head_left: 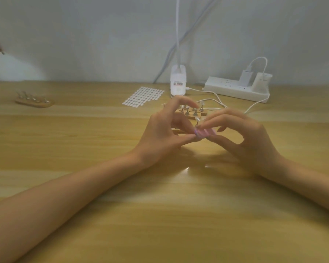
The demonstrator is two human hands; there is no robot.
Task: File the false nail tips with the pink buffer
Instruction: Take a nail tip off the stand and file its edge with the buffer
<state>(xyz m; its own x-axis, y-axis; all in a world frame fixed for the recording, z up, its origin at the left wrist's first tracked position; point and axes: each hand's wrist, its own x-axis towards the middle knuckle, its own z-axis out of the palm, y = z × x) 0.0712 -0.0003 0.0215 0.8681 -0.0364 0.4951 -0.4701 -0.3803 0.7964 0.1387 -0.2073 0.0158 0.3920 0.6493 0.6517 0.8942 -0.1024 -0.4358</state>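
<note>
Mid-filing, your right hand [245, 137] pinches the small pink buffer block [204, 132], while your left hand [165, 131], at its nine o'clock, pinches a clear false nail tip [197, 120]; next, stroke lightly.

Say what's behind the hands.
A wooden stand with upright nail-tip pegs shows between the left hand and right hand, with white cables beyond it. Its near rows are covered by the hands and buffer, so the peg count cannot be seen.

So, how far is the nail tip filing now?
Finished tips cannot be told apart. In hand: the right hand pinches the pink buffer against one nail tip that the left hand seems to pinch. Left: probably the tips on the wooden stand behind, and the far-left stand.
</note>
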